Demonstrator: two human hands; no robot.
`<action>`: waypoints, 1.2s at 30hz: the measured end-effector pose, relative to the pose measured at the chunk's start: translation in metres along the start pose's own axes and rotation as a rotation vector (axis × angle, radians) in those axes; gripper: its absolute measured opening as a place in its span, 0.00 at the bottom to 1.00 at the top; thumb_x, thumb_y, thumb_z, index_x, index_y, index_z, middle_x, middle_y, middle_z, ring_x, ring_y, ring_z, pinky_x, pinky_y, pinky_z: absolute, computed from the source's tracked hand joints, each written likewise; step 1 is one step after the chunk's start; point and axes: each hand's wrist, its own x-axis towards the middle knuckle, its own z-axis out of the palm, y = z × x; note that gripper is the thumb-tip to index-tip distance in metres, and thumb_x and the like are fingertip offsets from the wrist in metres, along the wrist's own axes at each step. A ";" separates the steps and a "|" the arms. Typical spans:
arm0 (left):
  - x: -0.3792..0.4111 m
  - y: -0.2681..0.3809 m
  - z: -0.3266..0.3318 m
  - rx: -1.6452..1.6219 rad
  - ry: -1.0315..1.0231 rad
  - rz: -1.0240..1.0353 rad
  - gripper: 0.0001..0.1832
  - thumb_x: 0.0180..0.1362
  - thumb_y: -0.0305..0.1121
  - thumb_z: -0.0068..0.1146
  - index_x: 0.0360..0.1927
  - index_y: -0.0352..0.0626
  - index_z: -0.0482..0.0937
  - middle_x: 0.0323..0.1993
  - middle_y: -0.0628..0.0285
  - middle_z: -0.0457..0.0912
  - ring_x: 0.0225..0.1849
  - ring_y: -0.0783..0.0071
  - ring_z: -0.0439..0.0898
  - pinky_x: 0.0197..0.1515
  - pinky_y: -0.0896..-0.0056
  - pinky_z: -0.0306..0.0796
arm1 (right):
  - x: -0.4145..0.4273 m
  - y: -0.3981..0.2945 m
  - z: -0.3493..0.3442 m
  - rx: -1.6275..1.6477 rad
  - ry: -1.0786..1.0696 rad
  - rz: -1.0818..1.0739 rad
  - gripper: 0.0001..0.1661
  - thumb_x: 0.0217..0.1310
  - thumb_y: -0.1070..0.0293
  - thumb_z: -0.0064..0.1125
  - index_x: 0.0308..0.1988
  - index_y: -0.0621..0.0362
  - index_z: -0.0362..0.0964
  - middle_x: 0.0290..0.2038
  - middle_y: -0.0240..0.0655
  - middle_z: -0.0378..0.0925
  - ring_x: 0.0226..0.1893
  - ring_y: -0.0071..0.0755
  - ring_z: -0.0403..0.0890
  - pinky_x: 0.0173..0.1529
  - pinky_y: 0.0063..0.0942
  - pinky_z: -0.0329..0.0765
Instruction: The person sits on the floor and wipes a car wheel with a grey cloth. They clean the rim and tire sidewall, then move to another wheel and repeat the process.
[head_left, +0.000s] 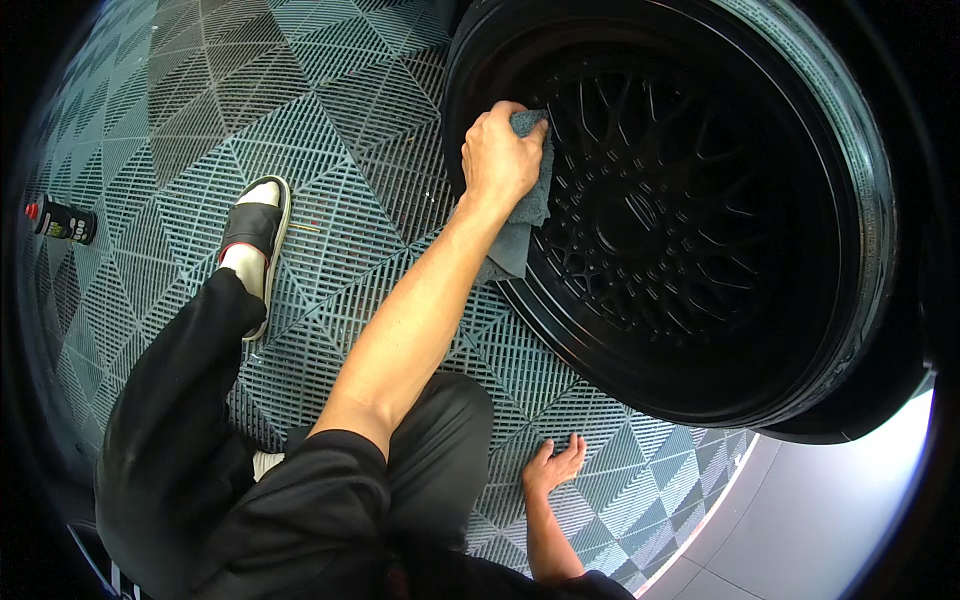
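My left hand (504, 154) grips a grey microfibre cloth (534, 202) at the near left side of a black mesh-spoke car wheel (630, 225). The cloth hangs down in folds below my fingers, over the wheel's lip. Whether it presses on the metal under my hand is hidden. Lower down, my right hand (555, 466) holds nothing, its fingers apart, over the slatted floor tiles (510, 375). I cannot tell if it touches them. The tyre (874, 202) shows as a ring around the dark rim.
A black can with a red cap (67, 221) stands on the floor at the far left. My foot in a black slide sandal (253, 225) is planted left of the wheel. My bent knee (442, 450) lies between my arms. Smooth grey tiles (780, 517) begin at lower right.
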 end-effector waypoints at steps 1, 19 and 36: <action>0.003 0.004 -0.001 -0.013 -0.066 -0.070 0.21 0.55 0.42 0.71 0.47 0.37 0.87 0.41 0.41 0.88 0.48 0.46 0.87 0.53 0.56 0.79 | -0.001 0.000 0.000 -0.003 0.006 -0.007 0.36 0.62 0.60 0.59 0.67 0.62 0.63 0.71 0.52 0.59 0.72 0.60 0.57 0.73 0.59 0.49; 0.040 -0.033 -0.017 -0.051 -0.178 0.567 0.16 0.51 0.22 0.69 0.46 0.37 0.87 0.42 0.50 0.88 0.45 0.60 0.89 0.46 0.66 0.83 | -0.002 0.000 -0.001 -0.013 -0.018 0.005 0.37 0.63 0.59 0.57 0.67 0.64 0.63 0.70 0.53 0.59 0.72 0.60 0.57 0.74 0.58 0.48; 0.011 -0.005 -0.021 -0.029 -0.259 -0.002 0.14 0.55 0.30 0.68 0.44 0.36 0.86 0.38 0.50 0.88 0.41 0.58 0.88 0.47 0.62 0.80 | 0.000 0.003 0.004 -0.063 -0.008 -0.006 0.36 0.68 0.55 0.56 0.69 0.58 0.62 0.72 0.48 0.58 0.73 0.57 0.56 0.73 0.58 0.50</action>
